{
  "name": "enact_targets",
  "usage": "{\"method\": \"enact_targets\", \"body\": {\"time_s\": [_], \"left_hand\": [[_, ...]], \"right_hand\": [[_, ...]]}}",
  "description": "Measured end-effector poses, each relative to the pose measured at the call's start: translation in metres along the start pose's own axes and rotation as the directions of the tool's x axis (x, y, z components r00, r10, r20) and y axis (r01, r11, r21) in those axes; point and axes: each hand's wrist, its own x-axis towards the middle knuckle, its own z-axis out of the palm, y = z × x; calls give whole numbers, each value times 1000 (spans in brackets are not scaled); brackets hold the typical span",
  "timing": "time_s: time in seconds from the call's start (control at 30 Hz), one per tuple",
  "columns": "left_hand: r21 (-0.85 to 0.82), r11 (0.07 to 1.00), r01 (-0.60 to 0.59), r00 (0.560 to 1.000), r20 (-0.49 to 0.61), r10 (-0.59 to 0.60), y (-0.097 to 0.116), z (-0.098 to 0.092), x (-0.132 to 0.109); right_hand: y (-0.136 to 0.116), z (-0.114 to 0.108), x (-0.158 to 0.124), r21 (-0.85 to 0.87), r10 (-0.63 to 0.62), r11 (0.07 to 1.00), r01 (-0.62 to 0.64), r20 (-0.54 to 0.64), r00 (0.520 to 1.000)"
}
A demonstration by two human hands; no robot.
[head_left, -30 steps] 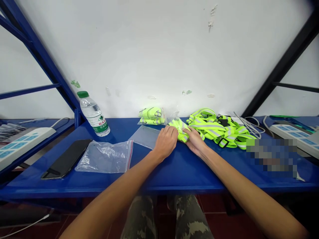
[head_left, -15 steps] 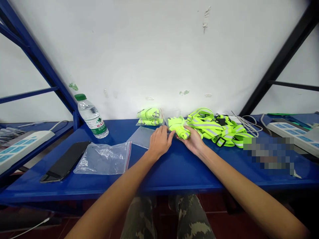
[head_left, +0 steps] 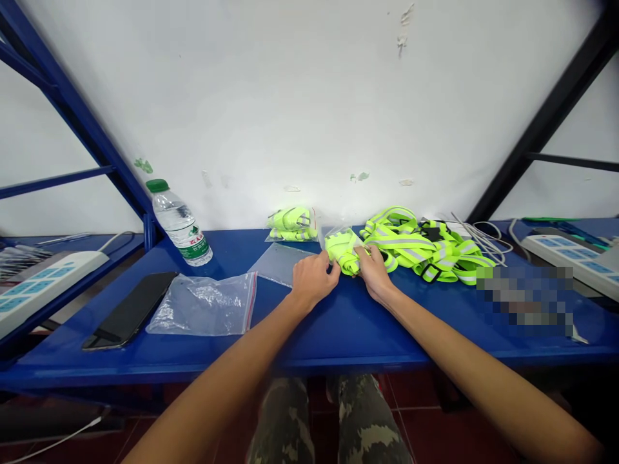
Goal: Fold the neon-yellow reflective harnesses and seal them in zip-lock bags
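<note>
A folded neon-yellow reflective strap bundle [head_left: 342, 250], partly inside a thin clear bag, lies on the blue shelf [head_left: 338, 328] near the wall. My left hand [head_left: 312, 281] pinches the bundle's left edge with curled fingers. My right hand [head_left: 373, 272] grips its right side, thumb on top. Behind and to the right of it sprawls a loose heap of the same reflective straps [head_left: 425, 248] with black buckles.
A bagged strap bundle [head_left: 293, 223] sits by the wall. A flat clear bag [head_left: 278, 263] and a stack of zip bags [head_left: 203, 304] lie to the left, beside a black phone [head_left: 128, 309] and a water bottle [head_left: 180, 223]. Power strips [head_left: 43, 283] and white cables [head_left: 478, 240] flank the sides.
Both hands stayed on the strap bundle. The right hand lifted it from beneath half a second ago and now presses it down on the shelf; the left hand closed on its left edge.
</note>
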Motion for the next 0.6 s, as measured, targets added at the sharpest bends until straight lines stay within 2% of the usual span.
{"method": "enact_targets", "body": {"time_s": [0.07,0.17,0.3,0.4,0.5,0.6], "left_hand": [[8,1000,25,1000,8,-25,-1,1,0],[6,999,34,999,7,-34,-2,1,0],[1,1000,16,1000,5,-16,-5,1,0],[-25,997,-76,997,14,77,-6,1,0],[-70,979,-193,981,21,195,-6,1,0],[-95,961,-261,964,33,265,-5,-1,-1]], "right_hand": [[0,0,-3,18,45,999,-45,8,999],[-4,0,-7,-5,24,1000,-24,79,997],[-6,0,-10,-57,3,998,3,107,994],[-6,-1,-10,-62,-25,998,30,80,996],[-5,-2,-8,-65,-41,997,42,18,999],[-2,-3,-5,-83,-56,995,52,-44,997]]}}
